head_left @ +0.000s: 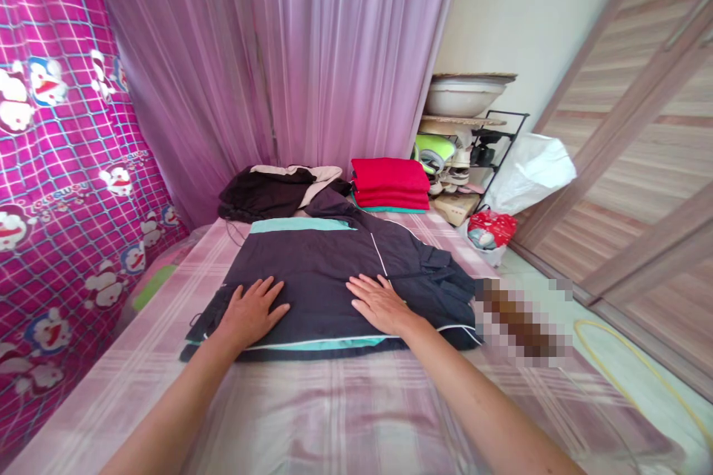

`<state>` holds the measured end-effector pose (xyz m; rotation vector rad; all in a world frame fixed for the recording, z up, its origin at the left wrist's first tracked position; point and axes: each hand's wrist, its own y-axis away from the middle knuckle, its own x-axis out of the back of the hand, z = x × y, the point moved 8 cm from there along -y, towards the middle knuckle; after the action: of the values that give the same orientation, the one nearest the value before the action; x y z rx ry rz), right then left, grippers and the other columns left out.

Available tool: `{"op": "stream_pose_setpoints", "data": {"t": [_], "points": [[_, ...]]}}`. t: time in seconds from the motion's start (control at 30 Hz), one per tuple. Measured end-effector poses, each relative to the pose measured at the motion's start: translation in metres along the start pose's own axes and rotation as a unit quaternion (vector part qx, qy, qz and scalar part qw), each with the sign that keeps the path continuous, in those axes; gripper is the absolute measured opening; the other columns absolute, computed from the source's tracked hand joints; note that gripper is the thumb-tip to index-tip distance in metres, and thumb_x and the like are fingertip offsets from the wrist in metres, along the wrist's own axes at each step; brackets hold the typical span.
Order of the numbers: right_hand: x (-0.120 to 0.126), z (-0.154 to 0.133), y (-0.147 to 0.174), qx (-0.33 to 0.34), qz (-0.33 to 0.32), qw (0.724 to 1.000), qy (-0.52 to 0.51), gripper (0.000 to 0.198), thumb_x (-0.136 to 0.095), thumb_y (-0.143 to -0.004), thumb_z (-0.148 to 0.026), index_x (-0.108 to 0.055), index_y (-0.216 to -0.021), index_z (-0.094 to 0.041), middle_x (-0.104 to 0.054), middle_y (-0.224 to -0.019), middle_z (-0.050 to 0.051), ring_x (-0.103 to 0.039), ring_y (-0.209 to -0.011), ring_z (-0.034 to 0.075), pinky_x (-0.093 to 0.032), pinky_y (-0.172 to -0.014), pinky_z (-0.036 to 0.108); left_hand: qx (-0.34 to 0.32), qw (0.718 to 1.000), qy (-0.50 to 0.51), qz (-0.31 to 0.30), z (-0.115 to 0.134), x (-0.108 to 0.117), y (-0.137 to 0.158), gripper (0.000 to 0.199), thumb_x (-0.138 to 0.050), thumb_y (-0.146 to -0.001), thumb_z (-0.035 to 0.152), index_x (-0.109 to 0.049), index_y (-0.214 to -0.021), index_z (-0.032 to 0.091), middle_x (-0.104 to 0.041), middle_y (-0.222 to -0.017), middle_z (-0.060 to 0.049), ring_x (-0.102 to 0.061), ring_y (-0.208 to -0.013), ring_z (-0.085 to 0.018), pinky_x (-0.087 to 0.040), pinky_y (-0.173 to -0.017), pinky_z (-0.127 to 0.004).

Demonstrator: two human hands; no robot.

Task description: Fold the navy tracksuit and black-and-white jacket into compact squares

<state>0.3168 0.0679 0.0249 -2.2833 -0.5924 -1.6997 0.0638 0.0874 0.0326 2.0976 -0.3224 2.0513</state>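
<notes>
Resting palm-down on the white-piped dark navy fabric garment (315, 267): left hand (249, 315), right hand (383, 304); both flat and spread, gripping nothing. Garment lies on pink plaid cloth sheet (312, 415); folded bright-red fabric stack (391, 185) sits behind it.

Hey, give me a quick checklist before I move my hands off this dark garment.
1. Left hand flat on the dark garment: ok.
2. Right hand flat on it too: ok.
3. Fabric smooth on the right side: not ok, it looks bunched beyond your right hand.
4. Near edges lined up: not ok, a teal strip shows between dark layers.
5. Red folded stack upright: ok.
6. Underside free of creases: cannot tell, it is hidden against the plaid sheet.
</notes>
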Motion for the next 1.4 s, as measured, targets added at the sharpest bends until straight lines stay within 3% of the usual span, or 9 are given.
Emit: {"op": "stream_pose_setpoints", "data": {"t": [0.17,0.27,0.33,0.5,0.7,0.8,1.17,1.3,1.4], "points": [[0.003,0.003,0.005,-0.003,0.026,1.000,-0.007,0.053,-0.027,-0.102,-0.044,-0.041,-0.150,-0.027,-0.036,-0.157,0.002,-0.027,-0.147,0.021,-0.011,-0.120,0.052,-0.092,0.993,0.037,0.063,0.060,0.015,-0.015,0.055,-0.033,-0.098,0.055,-0.052,-0.142,0.029,-0.050,-0.149,-0.007,-0.042,-0.140,-0.029,-0.024,-0.117,-0.057],[0.004,0.001,0.005,-0.001,0.036,0.999,-0.010,0.052,-0.029,-0.102,-0.044,-0.042,-0.149,-0.027,-0.038,-0.156,0.003,-0.028,-0.147,0.021,-0.013,-0.120,0.052,-0.141,0.987,0.048,0.062,0.091,0.007,-0.024,0.056,-0.032,-0.098,0.056,-0.050,-0.143,0.029,-0.049,-0.150,-0.006,-0.041,-0.141,-0.028,-0.021,-0.119,-0.058],[0.005,0.001,0.006,0.000,0.046,0.999,-0.012,0.052,-0.029,-0.102,-0.044,-0.043,-0.148,-0.027,-0.040,-0.156,0.003,-0.030,-0.146,0.021,-0.013,-0.121,0.052,-0.144,0.987,0.050,0.048,0.097,-0.003,-0.028,0.057,-0.032,-0.098,0.057,-0.047,-0.145,0.029,-0.045,-0.153,-0.006,-0.038,-0.143,-0.029,-0.022,-0.118,-0.059],[0.006,0.003,0.007,0.000,0.053,0.998,-0.017,0.050,-0.031,-0.102,-0.044,-0.045,-0.148,-0.027,-0.041,-0.155,0.003,-0.031,-0.146,0.022,-0.014,-0.120,0.053,-0.127,0.990,0.046,0.035,0.072,-0.015,-0.028,0.059,-0.030,-0.098,0.058,-0.040,-0.149,0.032,-0.038,-0.158,-0.006,-0.033,-0.145,-0.028,-0.024,-0.117,-0.058],[0.006,0.004,0.007,0.000,0.056,0.998,-0.026,0.049,-0.035,-0.102,-0.044,-0.046,-0.146,-0.027,-0.042,-0.154,0.003,-0.032,-0.145,0.022,-0.014,-0.121,0.054,-0.068,0.997,0.029,0.035,0.019,-0.017,-0.025,0.059,-0.032,-0.097,0.058,-0.041,-0.149,0.032,-0.040,-0.156,-0.006,-0.036,-0.144,-0.029,-0.026,-0.115,-0.059],[0.006,0.005,0.008,-0.002,0.060,0.998,-0.029,0.048,-0.036,-0.102,-0.043,-0.048,-0.145,-0.028,-0.043,-0.154,0.003,-0.033,-0.145,0.021,-0.014,-0.121,0.053,-0.045,0.998,0.026,0.029,0.004,-0.018,-0.024,0.059,-0.033,-0.096,0.057,-0.042,-0.148,0.032,-0.041,-0.156,-0.006,-0.036,-0.144,-0.029,-0.026,-0.115,-0.058],[0.009,0.013,0.012,-0.014,0.093,0.995,-0.020,0.044,-0.041,-0.101,-0.041,-0.053,-0.141,-0.028,-0.047,-0.151,0.006,-0.037,-0.143,0.023,-0.020,-0.119,0.053,-0.039,0.998,0.034,0.043,0.000,-0.022,-0.024,0.060,-0.035,-0.095,0.059,-0.043,-0.148,0.032,-0.041,-0.155,-0.005,-0.036,-0.144,-0.029,-0.026,-0.116,-0.056],[0.015,0.041,0.021,-0.031,0.154,0.987,-0.029,0.040,-0.042,-0.100,-0.038,-0.062,-0.132,-0.027,-0.055,-0.144,0.007,-0.046,-0.137,0.024,-0.023,-0.117,0.056,-0.042,0.998,0.034,0.043,0.000,-0.023,-0.024,0.060,-0.035,-0.095,0.059,-0.042,-0.148,0.033,-0.041,-0.156,-0.005,-0.036,-0.144,-0.028,-0.026,-0.116,-0.057],[0.025,0.072,0.030,-0.061,0.233,0.968,-0.068,0.037,-0.042,-0.098,-0.037,-0.070,-0.121,-0.027,-0.067,-0.128,0.007,-0.058,-0.125,0.023,-0.032,-0.114,0.053,-0.047,0.997,0.037,0.048,0.000,-0.023,-0.024,0.059,-0.035,-0.095,0.059,-0.042,-0.148,0.033,-0.041,-0.156,-0.005,-0.036,-0.144,-0.029,-0.026,-0.116,-0.057]]}}
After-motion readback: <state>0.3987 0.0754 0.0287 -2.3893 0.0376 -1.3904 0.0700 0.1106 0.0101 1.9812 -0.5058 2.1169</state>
